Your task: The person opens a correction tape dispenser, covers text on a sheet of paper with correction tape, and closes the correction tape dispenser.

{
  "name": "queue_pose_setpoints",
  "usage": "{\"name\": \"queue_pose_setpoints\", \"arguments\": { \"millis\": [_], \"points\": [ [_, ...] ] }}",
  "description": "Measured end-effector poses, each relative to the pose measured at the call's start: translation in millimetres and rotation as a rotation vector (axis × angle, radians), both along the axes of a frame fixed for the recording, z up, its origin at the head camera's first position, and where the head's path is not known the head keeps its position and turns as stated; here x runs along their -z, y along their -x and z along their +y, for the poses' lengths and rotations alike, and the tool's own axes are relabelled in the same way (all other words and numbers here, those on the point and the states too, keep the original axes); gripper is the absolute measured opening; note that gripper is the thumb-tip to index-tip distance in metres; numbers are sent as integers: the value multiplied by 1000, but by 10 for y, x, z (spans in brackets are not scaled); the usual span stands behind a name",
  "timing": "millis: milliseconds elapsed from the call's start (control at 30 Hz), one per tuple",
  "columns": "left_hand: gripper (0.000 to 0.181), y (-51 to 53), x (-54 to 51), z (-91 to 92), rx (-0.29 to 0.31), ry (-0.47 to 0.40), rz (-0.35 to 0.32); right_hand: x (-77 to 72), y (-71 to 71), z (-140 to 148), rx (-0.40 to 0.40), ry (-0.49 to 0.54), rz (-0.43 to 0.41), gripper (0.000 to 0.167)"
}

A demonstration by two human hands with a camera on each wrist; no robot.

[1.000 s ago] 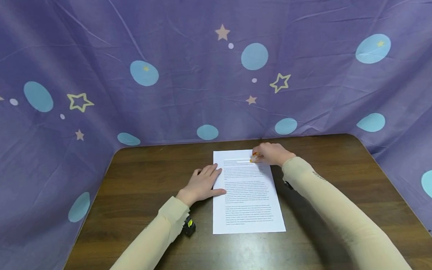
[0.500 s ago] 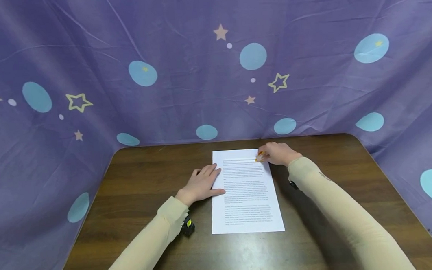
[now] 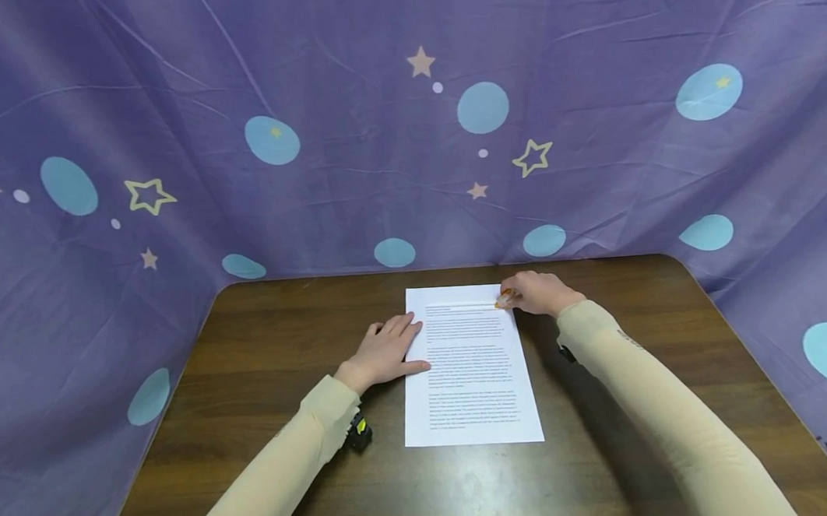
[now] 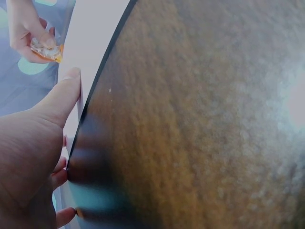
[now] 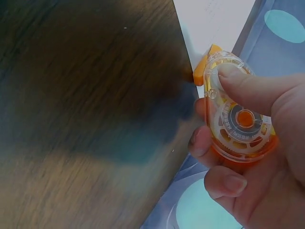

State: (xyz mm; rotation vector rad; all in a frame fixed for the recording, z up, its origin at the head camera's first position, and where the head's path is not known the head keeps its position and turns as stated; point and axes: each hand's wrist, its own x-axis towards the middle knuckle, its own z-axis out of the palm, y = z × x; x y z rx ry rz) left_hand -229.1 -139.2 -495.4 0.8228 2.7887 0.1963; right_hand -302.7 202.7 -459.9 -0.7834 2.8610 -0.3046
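A white printed sheet (image 3: 470, 380) lies on the wooden table. My left hand (image 3: 383, 353) rests with spread fingers on the sheet's left edge, its thumb lying on the paper, as the left wrist view (image 4: 33, 138) also shows. In my right hand (image 3: 543, 293) is a clear and orange correction tape dispenser (image 5: 243, 119), pinched between thumb and curled fingers. The dispenser's tip is at the sheet's upper right edge, near the top lines of print. Whether the tip touches the paper cannot be told.
The brown table (image 3: 284, 327) reaches back to a purple curtain (image 3: 351, 136) with blue ovals and stars, which also hangs at both sides. Dark wrist devices sit under both sleeves, the left one (image 3: 358, 432) showing more fully.
My right hand has moved rightward with the dispenser, from over the upper print to the sheet's right edge. My left hand has stayed in place on the paper.
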Motion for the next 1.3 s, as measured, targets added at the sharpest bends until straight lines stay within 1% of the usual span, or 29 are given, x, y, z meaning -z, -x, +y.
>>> {"name": "queue_pose_setpoints", "arguments": {
  "millis": [200,367,533,667,933,1133,1300],
  "points": [
    [91,34,89,-13,1,-19,9,-7,-3,14,7,1,-4,14],
    [92,38,101,-17,1,-26,8,-5,-15,21,13,-1,-7,14],
    [92,29,91,-21,-1,-8,0,-12,-47,16,8,1,1,16],
    [91,15,63,-16,-2,-14,4,-18,-68,11,4,-3,11,16],
    [89,-2,20,1,2,-3,9,-24,-69,2,7,-22,20,15],
    [86,-4,39,0,15,-6,48,-20,-55,-29,2,-44,54,12],
    [87,46,115,9,16,-10,88,-12,-57,-36,14,-21,76,19]
  ]
}}
